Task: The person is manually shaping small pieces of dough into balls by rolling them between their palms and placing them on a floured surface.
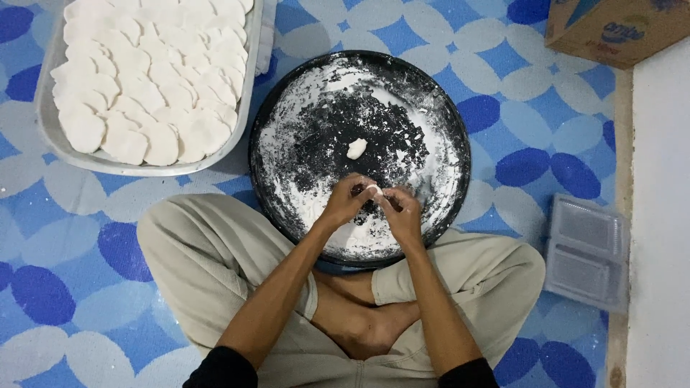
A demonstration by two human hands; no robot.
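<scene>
From the head camera I see my left hand [347, 202] and right hand [399, 213] meeting over the near part of the round black flour-dusted pan [445, 122]; both sets of fingertips pinch one small white piece of dough [374, 190] between them; a second small dough lump [356, 149] lies at the pan's centre; left of the pan sits a grey metal tray [44, 122] stacked with flat white dough discs [147, 79]; right of the pan lies a clear plastic container [588, 251].
</scene>
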